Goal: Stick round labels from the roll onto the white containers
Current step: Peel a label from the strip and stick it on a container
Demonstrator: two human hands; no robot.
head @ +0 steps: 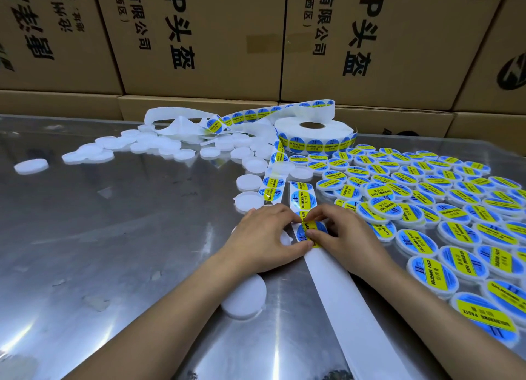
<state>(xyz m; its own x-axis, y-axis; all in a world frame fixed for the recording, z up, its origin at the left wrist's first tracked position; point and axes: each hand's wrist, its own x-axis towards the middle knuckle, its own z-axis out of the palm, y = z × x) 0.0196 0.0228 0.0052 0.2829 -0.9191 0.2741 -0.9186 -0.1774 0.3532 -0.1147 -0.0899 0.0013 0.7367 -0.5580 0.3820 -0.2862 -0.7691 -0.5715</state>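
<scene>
Both hands meet over one round blue-and-yellow label (310,233) near the middle of the table, a little toward its near edge. The left hand (266,237) has thumb and forefinger curled in on the label's left side, pinching it where it sits on the white backing strip (344,300); the right hand (345,238) pinches the label's right side with its fingertips (313,215) bent down over the top rim. Whether the label is already lifted off the strip or lies on a container beneath cannot be told, since the fingers cover its edges. The bare backing strip runs from under the hands toward the near edge of the table, and the part with labels on it runs the other way, up to the roll (313,133) lying flat near the far edge. Beneath the left wrist lies a blank white container (244,297), and another peeks out just beside the left thumb. More unlabelled white containers (159,147) are scattered along the far edge and toward the far-left corner, with a loose tangle of spent backing (182,120) among them. Labelled containers (427,197) crowd the right side of the steel table (99,237), many touching or overlapping. Cardboard boxes (199,37) stand stacked behind the far edge.
</scene>
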